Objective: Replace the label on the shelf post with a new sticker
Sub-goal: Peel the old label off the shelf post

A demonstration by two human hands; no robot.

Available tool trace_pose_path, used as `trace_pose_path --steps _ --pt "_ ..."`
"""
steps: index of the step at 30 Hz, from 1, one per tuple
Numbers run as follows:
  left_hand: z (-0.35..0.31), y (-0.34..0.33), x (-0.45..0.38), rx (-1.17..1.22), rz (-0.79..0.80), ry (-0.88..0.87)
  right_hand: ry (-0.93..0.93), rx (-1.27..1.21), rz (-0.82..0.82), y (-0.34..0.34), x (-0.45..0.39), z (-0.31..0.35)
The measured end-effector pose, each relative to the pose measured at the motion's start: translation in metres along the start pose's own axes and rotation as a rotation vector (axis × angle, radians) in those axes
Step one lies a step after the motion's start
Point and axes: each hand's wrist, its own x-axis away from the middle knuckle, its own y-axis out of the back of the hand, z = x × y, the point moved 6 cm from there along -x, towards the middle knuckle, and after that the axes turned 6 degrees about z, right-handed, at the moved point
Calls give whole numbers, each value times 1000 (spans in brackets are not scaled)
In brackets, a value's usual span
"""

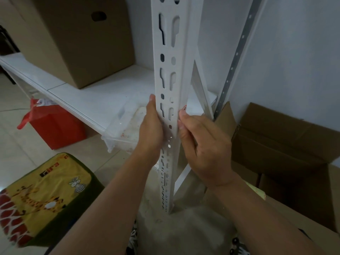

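Shelf post (170, 70): upright, centre frame.
Left hand (151, 126): clasps the post's left edge, likely steadying it.
Right hand (204, 144): fingertips pinch the post's right edge, perhaps working a small reddish sticker (184, 107).

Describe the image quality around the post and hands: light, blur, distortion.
Head view: dim, flat indoor light, no hard glare; wide-angle lens bends the white post and shelf edge; left hand and right hand fairly sharp, frame corners soft.
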Motion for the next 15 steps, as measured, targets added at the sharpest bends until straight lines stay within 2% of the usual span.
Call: trace_pose_path --steps 4,15 --pt "2 -1 1 -7 -80 13 8 16 -22 3 -5 -1" --pt "6 -1 2 5 -104 2 41 122 -71 1 -8 3"
